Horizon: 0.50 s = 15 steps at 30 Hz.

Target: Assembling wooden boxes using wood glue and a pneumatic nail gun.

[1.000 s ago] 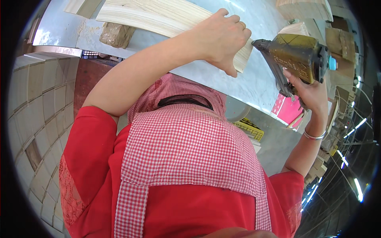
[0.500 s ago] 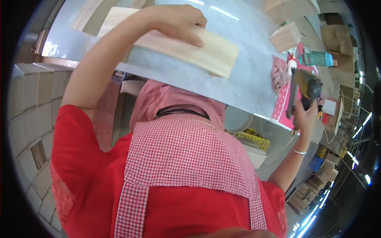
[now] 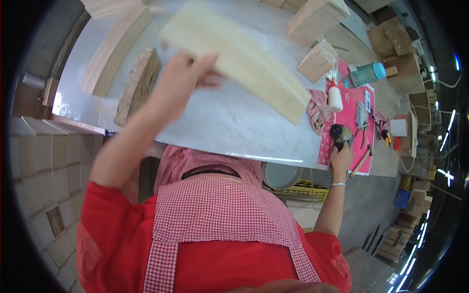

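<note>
A: The left hand (image 3: 183, 78) grips one end of the pale wooden board (image 3: 239, 58), raised above the desk (image 3: 234, 127) at upper centre.

B: Held at one end, it could tip. The right hand (image 3: 341, 155) clasps the dark power tool (image 3: 340, 134) at the desk's right edge, where it might slip off.

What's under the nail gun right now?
The nail gun sits on the pink mat's near edge, right hand on it. The mat lies on the pale bench. The hand hides the tool's near end.
</note>
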Motion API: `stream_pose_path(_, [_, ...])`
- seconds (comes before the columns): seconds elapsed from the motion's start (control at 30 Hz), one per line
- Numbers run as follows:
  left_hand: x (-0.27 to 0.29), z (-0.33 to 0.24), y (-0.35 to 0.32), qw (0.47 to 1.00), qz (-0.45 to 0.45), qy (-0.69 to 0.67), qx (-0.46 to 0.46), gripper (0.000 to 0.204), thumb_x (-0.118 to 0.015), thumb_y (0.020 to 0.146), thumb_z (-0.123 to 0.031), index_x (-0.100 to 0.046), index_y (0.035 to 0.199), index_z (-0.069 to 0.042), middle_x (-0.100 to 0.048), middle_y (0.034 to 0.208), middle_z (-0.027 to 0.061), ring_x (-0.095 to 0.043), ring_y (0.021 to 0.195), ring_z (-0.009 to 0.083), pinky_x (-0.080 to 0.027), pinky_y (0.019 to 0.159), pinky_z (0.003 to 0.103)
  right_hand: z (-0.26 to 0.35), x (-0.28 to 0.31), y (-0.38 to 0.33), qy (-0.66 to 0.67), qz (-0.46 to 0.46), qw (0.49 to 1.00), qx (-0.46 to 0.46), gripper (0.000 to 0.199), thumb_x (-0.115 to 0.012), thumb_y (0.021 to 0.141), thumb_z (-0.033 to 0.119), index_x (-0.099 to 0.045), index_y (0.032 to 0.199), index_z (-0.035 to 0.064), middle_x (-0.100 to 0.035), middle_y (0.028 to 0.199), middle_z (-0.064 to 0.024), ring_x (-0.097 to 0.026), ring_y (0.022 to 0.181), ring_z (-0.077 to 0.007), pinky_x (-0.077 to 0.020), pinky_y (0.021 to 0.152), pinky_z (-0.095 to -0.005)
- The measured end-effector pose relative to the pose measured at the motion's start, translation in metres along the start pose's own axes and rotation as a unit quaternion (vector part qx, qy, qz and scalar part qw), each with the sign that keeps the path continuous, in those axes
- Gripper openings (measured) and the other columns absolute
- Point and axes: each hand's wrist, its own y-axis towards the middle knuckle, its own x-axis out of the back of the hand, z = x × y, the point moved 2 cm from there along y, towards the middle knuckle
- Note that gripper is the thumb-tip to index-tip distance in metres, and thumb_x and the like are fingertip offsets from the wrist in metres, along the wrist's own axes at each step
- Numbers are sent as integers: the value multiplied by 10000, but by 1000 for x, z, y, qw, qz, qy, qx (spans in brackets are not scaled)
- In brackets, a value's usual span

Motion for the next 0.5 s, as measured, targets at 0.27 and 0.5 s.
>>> stream_pose_path(0.27, [22,93,-65,980,-97,-116,127,311,-561,1018,-227,-538,1223,5,-658,1096,106,-680,930,188,-561,800,318,163,-25,110,311,-126,942,10,800,-823,739,440,-502,1228,-106,-618,1100,-261,-562,1100,-413,-463,910,-478])
stream_pose_path(0.5, [48,98,-89,966,-70,-90,234,289,-558,1017,-197,-531,1235,-9,-663,1127,115,-680,1003,206,-550,825,317,245,-30,144,309,-71,933,-171,1107,-835,648,515,-300,1375,-126,-475,1330,-331,-509,1215,-457,-428,1045,-474])
